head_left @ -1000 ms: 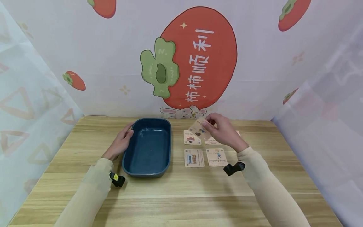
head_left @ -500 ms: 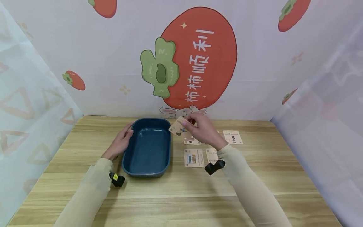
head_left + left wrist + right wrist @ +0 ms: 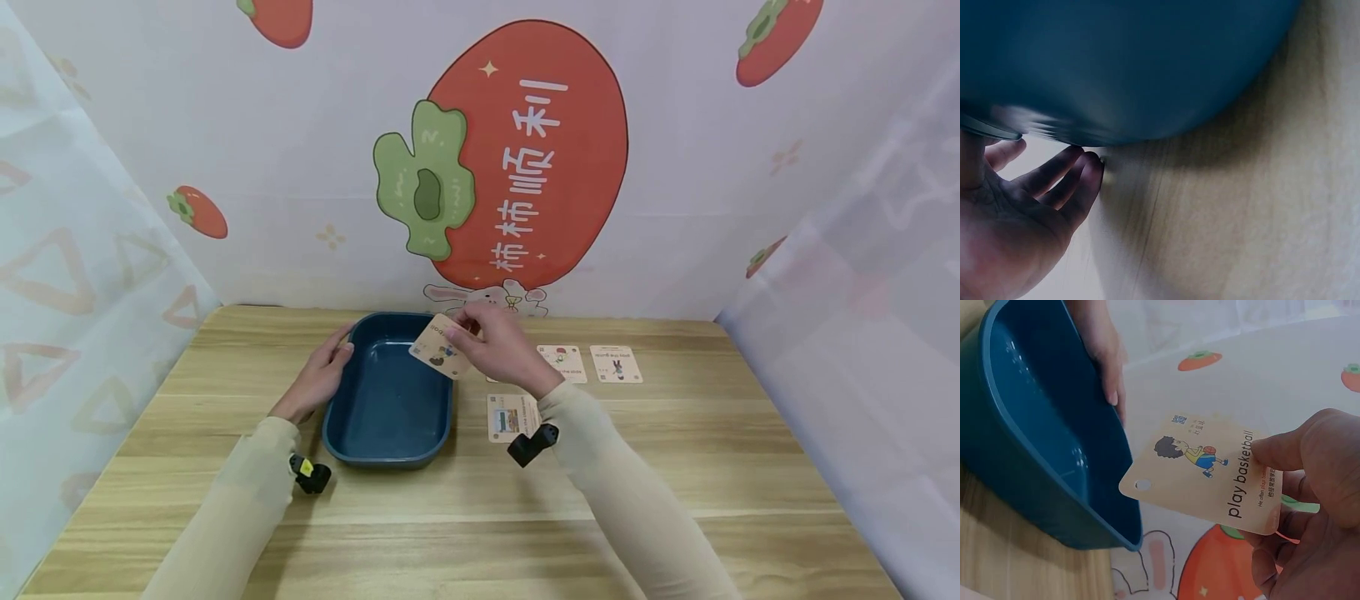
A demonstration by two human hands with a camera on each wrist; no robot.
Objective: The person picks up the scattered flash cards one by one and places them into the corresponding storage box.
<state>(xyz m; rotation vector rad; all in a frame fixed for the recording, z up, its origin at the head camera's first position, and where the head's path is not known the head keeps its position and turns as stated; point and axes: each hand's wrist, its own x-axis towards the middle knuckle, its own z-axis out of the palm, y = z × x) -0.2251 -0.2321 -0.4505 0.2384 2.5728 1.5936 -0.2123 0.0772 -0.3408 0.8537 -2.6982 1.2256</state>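
My right hand [image 3: 495, 342] pinches a flashcard [image 3: 1194, 469] between thumb and fingers. It shows a child with a ball and the words "play basketball", with a punched hole in one corner. The flashcard is tilted over the right rim of a deep blue plastic basin [image 3: 386, 461]. At the basin's left side, my left hand [image 3: 318, 375] holds the rim, thumb at the top edge and fingers against the outer wall [image 3: 1147, 75]. No card shows inside the basin.
More flashcards lie on the wooden table [image 3: 480, 533] right of the basin: a guitar card [image 3: 617, 364], a card beside it [image 3: 562, 363], and a nearer one [image 3: 510, 417]. Another is mostly hidden under my right hand. A persimmon-printed cloth [image 3: 300, 125] stands behind.
My right hand has carried the basketball flashcard left, from above the other cards to the basin's right rim. The guitar card has come into view. My left hand stays on the basin.
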